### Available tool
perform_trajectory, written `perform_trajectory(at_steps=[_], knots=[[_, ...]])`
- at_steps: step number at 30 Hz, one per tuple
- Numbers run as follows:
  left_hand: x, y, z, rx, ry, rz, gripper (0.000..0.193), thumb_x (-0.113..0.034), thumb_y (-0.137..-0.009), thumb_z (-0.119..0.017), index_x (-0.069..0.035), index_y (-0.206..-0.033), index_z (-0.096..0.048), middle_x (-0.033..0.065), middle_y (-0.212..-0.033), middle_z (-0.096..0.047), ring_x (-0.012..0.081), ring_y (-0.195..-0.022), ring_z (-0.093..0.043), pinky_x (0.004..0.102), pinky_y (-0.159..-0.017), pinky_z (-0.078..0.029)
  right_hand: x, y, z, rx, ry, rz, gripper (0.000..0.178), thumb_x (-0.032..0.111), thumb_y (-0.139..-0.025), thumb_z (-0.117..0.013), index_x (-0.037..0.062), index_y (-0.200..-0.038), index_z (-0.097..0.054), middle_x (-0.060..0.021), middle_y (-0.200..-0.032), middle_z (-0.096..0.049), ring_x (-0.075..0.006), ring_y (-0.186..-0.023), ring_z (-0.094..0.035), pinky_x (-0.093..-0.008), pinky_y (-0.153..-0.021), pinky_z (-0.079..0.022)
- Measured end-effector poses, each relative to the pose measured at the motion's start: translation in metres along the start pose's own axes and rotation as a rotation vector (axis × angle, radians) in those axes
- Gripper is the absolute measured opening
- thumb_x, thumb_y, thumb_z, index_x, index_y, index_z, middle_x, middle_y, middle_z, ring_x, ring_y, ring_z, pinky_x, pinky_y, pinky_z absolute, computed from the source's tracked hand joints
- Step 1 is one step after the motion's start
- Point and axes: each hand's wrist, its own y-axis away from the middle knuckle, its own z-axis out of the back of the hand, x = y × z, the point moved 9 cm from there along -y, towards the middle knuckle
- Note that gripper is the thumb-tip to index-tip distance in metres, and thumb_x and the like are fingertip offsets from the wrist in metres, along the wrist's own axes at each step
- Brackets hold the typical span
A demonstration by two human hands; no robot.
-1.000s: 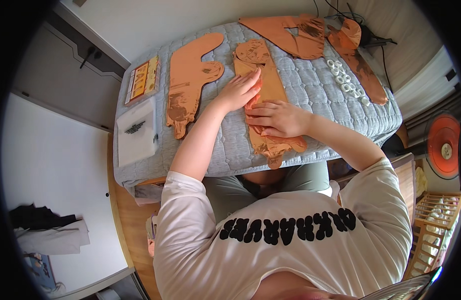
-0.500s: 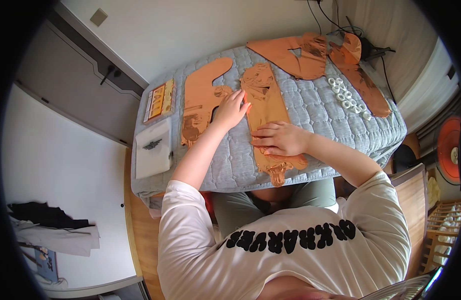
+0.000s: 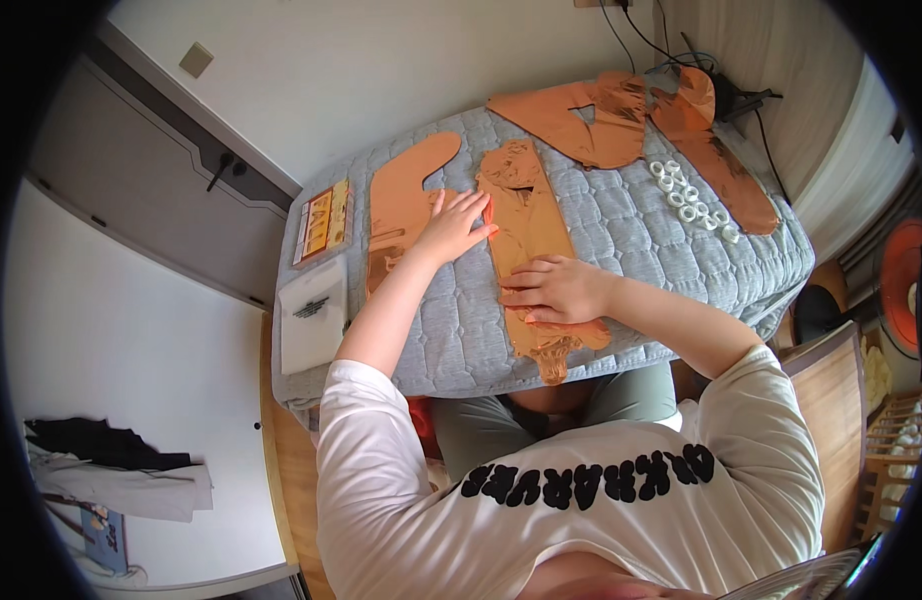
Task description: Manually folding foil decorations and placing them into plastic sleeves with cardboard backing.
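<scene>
A long, flat, copper-coloured foil balloon (image 3: 541, 215) lies in front of me on the quilted grey bed, its crumpled tail hanging toward the near edge. My right hand (image 3: 563, 290) rests flat on its lower part, fingers stretched out. At its left edge is my left hand (image 3: 453, 232), with fingers extended and thumb apart, the fingertips touching or very near an orange-lit strip of foil. Left of that lies a second copper foil balloon (image 3: 396, 195), shaped with a curved arm; my left hand and forearm hide part of it.
Two more copper foil balloons (image 3: 571, 115) (image 3: 721, 165) lie at the far right. Several small white rings (image 3: 688, 205) are grouped beside them. A flat yellow-and-red package (image 3: 326, 225) and a whitish plastic bag (image 3: 314, 310) lie at the left edge. An orange fan (image 3: 903, 290) stands right of the bed.
My left hand has drawn back slightly and its fingers have spread out straighter. My right hand stays on the balloon. The whole view has shifted a little.
</scene>
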Motion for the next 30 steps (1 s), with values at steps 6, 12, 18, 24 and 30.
perform_trajectory(at_steps=[6, 12, 18, 24, 30], knots=[[0.015, -0.011, -0.005, 0.069, 0.01, 0.026, 0.093, -0.064, -0.091, -0.062, -0.016, -0.162, -0.025, 0.016, -0.158, -0.042, 0.0315, -0.152, -0.03, 0.0569, -0.125, -0.005, 0.0, 0.0, 0.0, -0.012, 0.005, 0.001, 0.046, 0.038, -0.103, -0.052, 0.0191, -0.145, -0.054, -0.0067, -0.154, -0.047, -0.0278, -0.142, -0.043, -0.0473, -0.119, -0.031], [0.032, -0.019, -0.011, 0.119, 0.079, 0.077, 0.114, -0.071, -0.082, -0.068, -0.015, -0.165, -0.012, 0.0218, -0.161, -0.034, 0.0338, -0.154, -0.025, 0.0578, -0.124, -0.004, 0.004, -0.002, 0.001, 0.009, 0.013, -0.002, 0.047, 0.04, -0.104, -0.049, 0.0192, -0.146, -0.052, -0.0048, -0.158, -0.044, -0.0272, -0.144, -0.041, -0.0473, -0.119, -0.03], [0.003, -0.019, 0.015, 0.021, 0.145, 0.026, 0.102, -0.056, -0.092, -0.067, -0.011, -0.164, -0.011, 0.0226, -0.166, -0.025, 0.0326, -0.156, -0.019, 0.0559, -0.125, -0.008, 0.002, 0.0, -0.001, 0.013, 0.008, -0.002, 0.049, 0.041, -0.105, -0.047, 0.0183, -0.148, -0.051, -0.0068, -0.157, -0.044, -0.0277, -0.144, -0.041, -0.0476, -0.12, -0.029], [-0.073, 0.016, 0.004, -0.04, 0.393, -0.132, 0.068, -0.027, -0.104, -0.055, -0.004, -0.16, -0.025, 0.018, -0.168, -0.022, 0.0313, -0.155, -0.022, 0.0387, -0.125, -0.022, 0.0, 0.0, 0.001, 0.001, -0.032, -0.004, 0.05, 0.044, -0.104, -0.048, 0.0171, -0.146, -0.054, -0.0093, -0.155, -0.047, -0.0293, -0.144, -0.04, -0.0477, -0.121, -0.027], [-0.078, 0.022, -0.015, 0.102, 0.316, -0.109, 0.062, -0.03, -0.108, -0.043, -0.004, -0.161, -0.023, 0.0172, -0.168, -0.021, 0.0302, -0.155, -0.021, 0.0403, -0.126, -0.019, 0.001, 0.001, 0.01, -0.027, -0.101, 0.018, 0.057, 0.051, -0.102, -0.049, 0.014, -0.146, -0.054, -0.0133, -0.152, -0.05, -0.036, -0.143, -0.041, -0.0479, -0.12, -0.028]])
